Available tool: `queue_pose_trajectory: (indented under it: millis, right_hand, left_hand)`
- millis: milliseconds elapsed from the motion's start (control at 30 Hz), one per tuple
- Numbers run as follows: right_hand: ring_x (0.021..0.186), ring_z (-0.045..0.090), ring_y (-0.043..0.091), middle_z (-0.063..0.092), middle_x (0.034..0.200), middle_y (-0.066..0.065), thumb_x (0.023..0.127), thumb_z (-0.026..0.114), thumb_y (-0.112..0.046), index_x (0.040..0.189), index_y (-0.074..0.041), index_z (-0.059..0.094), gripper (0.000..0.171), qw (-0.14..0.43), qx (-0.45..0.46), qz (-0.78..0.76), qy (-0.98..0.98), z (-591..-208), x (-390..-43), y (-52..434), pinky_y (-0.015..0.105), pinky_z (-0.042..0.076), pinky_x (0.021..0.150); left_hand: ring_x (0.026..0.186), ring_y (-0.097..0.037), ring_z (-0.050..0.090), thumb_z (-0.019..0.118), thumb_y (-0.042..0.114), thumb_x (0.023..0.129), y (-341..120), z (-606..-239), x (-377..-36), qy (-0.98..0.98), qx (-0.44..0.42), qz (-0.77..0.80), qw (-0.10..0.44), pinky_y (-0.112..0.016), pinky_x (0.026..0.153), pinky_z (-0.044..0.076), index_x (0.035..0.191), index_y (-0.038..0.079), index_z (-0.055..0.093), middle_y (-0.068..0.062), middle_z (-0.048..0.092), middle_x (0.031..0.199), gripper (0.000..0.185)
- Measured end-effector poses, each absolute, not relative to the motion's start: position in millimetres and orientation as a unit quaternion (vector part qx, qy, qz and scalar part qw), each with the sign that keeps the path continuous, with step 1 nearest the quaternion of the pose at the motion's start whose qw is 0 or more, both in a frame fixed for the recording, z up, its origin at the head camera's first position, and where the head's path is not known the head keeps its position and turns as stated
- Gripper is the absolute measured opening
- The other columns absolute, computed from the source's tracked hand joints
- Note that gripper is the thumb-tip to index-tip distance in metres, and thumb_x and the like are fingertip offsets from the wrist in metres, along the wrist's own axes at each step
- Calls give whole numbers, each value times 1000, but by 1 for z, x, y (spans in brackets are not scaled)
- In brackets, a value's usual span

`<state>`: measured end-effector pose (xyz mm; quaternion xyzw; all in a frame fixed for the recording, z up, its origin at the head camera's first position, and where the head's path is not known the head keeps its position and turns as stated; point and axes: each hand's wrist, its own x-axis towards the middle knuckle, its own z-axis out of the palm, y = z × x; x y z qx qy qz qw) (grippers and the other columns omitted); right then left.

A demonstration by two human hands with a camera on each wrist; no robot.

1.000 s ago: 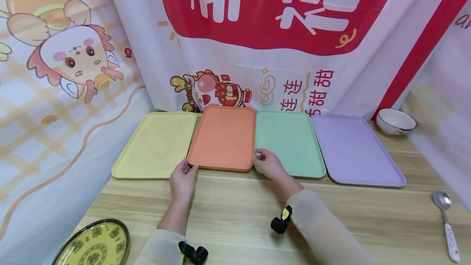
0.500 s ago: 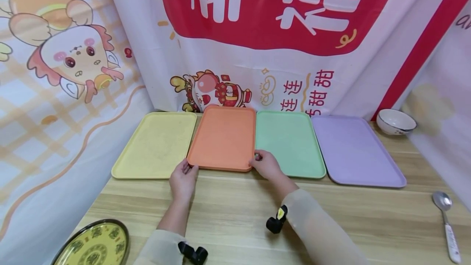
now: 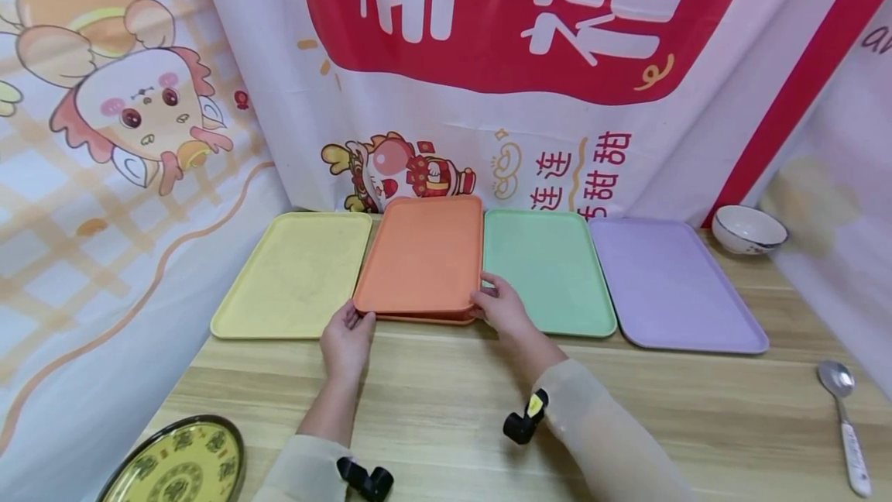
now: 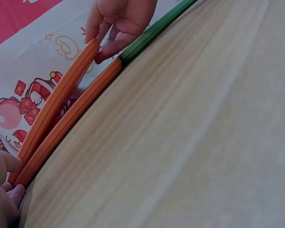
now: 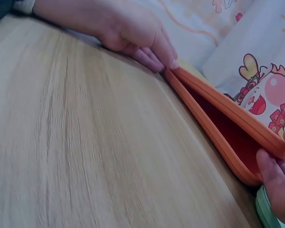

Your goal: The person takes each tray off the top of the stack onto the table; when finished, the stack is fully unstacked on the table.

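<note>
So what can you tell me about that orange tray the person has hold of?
The orange tray is rectangular, with rounded corners and a raised rim; it looks like matte plastic. Its near edge is lifted off a second orange tray beneath it. The left hand and right hand pinch its near corners. It lies between the yellow tray and green tray.

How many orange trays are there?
2: the upper orange tray is lifted at its near edge by the left hand and right hand; the lower orange tray lies on the table beneath it.
</note>
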<state>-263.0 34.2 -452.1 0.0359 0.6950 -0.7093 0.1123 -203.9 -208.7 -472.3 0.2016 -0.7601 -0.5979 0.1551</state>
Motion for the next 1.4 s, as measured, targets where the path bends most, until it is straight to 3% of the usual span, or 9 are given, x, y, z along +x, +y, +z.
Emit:
queue_pose_trajectory:
  millis: [200, 400, 567, 733, 867, 1067, 1267, 1400]
  right_hand:
    - [86, 59, 16, 48, 117, 19, 100, 48, 0, 156, -11, 17, 66, 146, 27, -778, 610, -451, -257, 27, 36, 62, 87]
    - [91, 57, 18, 46, 128, 23, 100, 47, 3, 157, -14, 16, 68, 141, 23, -793, 592, -447, -258, 30, 32, 63, 81]
    - [82, 62, 15, 47, 130, 23, 101, 47, -1, 158, -17, 15, 67, 151, 17, -786, 600, -437, -259, 43, 26, 63, 77]
    - [83, 65, 13, 46, 134, 22, 102, 45, -3, 158, -19, 14, 66, 161, 5, -788, 594, -424, -255, 64, 29, 62, 83]
    - [85, 66, 12, 55, 122, 13, 103, 45, -5, 158, -17, 16, 64, 156, -21, -791, 592, -416, -252, 88, 32, 61, 88]
    - [85, 68, 8, 64, 101, -4, 102, 44, -4, 158, -9, 13, 64, 135, -66, -781, 607, -406, -244, 131, 25, 62, 80]
    - [83, 69, 6, 67, 87, -8, 103, 43, -4, 156, 1, 9, 63, 121, -92, -769, 621, -397, -235, 176, 24, 62, 76]
    - [81, 70, 7, 71, 90, -7, 101, 45, -1, 155, 2, 14, 62, 116, -103, -771, 618, -397, -232, 202, 23, 62, 72]
  left_hand:
    - [129, -40, 53, 65, 8, 92, -209, -475, -205, -759, 199, -600, 156, -45, 110, 48, 140, -7, 47, -30, 53, 138, 53]
    - [130, -40, 52, 65, 4, 90, -209, -475, -205, -753, 194, -608, 162, -44, 110, 47, 140, -9, 46, -31, 52, 139, 55]
    - [128, -41, 54, 64, 2, 90, -209, -475, -206, -753, 188, -606, 173, -44, 109, 48, 139, -10, 45, -31, 53, 136, 55]
    - [127, -42, 54, 63, 3, 91, -208, -475, -207, -756, 190, -603, 172, -45, 109, 47, 140, -10, 45, -33, 54, 135, 53]
    - [127, -44, 53, 62, 3, 91, -207, -475, -206, -751, 188, -608, 175, -46, 109, 47, 139, -11, 44, -35, 53, 135, 53]
    - [126, -45, 53, 62, 2, 90, -206, -472, -202, -754, 186, -603, 181, -43, 107, 50, 138, -13, 45, -36, 52, 134, 53]
    - [130, -42, 51, 62, 5, 92, -210, -474, -204, -756, 194, -606, 155, -44, 110, 47, 141, -9, 44, -32, 51, 139, 54]
    - [131, -41, 50, 62, 6, 93, -209, -473, -204, -756, 195, -608, 149, -44, 110, 47, 142, -9, 43, -32, 50, 140, 55]
